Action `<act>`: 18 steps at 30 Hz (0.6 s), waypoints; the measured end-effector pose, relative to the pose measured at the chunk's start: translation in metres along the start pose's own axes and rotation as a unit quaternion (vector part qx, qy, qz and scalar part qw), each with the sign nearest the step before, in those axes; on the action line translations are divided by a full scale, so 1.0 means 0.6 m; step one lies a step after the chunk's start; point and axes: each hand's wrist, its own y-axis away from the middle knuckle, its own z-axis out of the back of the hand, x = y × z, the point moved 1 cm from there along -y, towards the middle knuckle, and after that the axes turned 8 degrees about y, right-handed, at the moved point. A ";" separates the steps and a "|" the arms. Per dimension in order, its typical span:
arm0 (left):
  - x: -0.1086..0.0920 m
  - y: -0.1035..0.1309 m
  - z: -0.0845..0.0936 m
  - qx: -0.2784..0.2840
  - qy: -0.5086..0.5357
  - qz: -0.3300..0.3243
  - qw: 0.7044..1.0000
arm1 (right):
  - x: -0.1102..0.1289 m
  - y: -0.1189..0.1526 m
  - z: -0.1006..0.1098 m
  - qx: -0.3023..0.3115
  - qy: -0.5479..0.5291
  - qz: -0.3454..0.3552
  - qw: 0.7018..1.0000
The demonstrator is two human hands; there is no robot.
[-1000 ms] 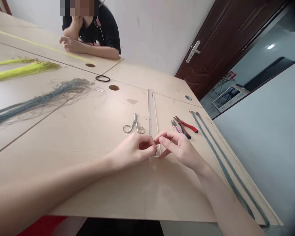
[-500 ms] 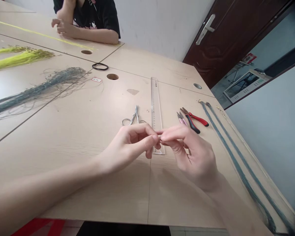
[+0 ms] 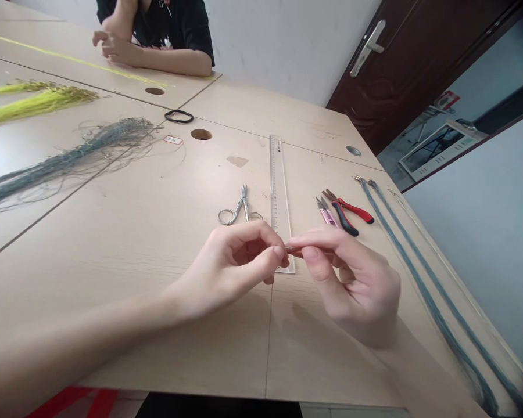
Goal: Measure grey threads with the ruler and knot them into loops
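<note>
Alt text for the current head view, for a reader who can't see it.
A left hand pinches a tiny item, too small to identify, and the fingertips of a right hand meet it above a clear ruler's near end. Scissors and red-and-black pliers lie beyond on a pale table; a seated person leans on it opposite.

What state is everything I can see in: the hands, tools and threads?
Left hand: finger and thumb pinched
Right hand: fingertips meeting the left's
Ruler: flat, partly covered
Scissors: handles apart
Pliers: handles spread
Pink snips: partly hidden
Left blue-grey threads: frayed, loose ends
Black loop: lying flat
</note>
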 end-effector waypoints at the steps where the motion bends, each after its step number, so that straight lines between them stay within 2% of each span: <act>1: 0.000 0.000 0.000 0.001 0.004 0.004 1.000 | -0.001 0.000 0.000 -0.002 0.012 0.006 1.000; 9: 0.003 -0.003 -0.001 0.031 0.061 0.040 0.997 | -0.007 0.000 -0.002 -0.015 0.062 0.044 0.997; 18: 0.005 -0.003 0.002 0.024 -0.014 0.012 1.000 | -0.009 -0.002 -0.003 -0.018 0.072 0.077 0.994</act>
